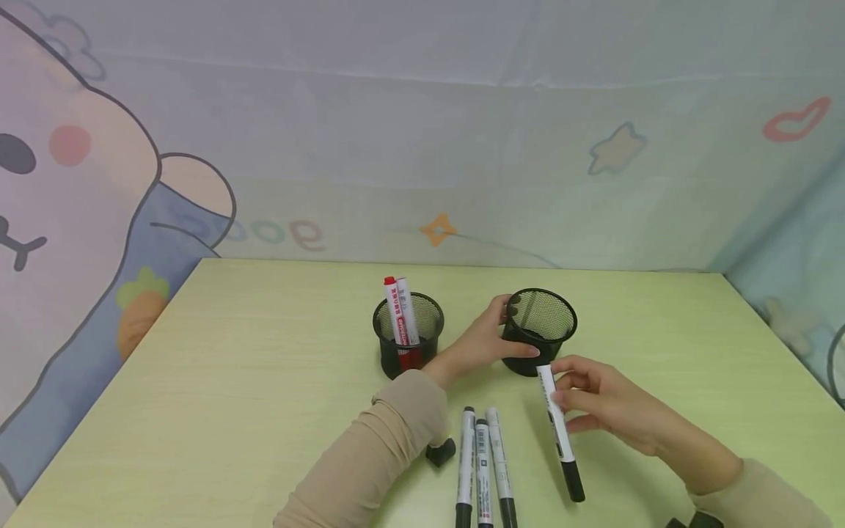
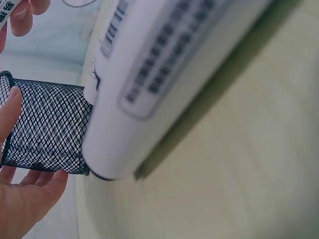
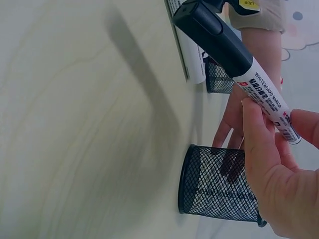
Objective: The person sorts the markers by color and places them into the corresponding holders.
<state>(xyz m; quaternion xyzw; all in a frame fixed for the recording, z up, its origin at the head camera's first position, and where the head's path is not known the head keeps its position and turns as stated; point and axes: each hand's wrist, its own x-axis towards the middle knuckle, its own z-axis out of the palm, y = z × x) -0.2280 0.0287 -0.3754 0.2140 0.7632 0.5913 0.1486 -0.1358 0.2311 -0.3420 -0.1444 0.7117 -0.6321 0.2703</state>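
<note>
My left hand (image 1: pixel 483 341) holds a black mesh pen holder (image 1: pixel 553 350) that stands upright on the table, fingers at its far side and thumb across the front. In the left wrist view that pen holder (image 2: pixel 47 127) shows between thumb and fingers. Just right of it, my right hand (image 1: pixel 610 405) pinches a white whiteboard marker (image 1: pixel 556 418) near one end. Its black cap points down toward me, and the white end is close to the holder's lower front. In the right wrist view the marker (image 3: pixel 264 94) is held above the table, apart from the holder.
A second mesh pen holder (image 1: pixel 389 359) stands to the left, with a red-capped marker (image 1: pixel 394 308) and another white marker (image 1: pixel 408 315) in it. Three black-capped markers (image 1: pixel 483 469) lie side by side in front, beside my left forearm. A printed cloth (image 1: pixel 370 147) hangs behind the table.
</note>
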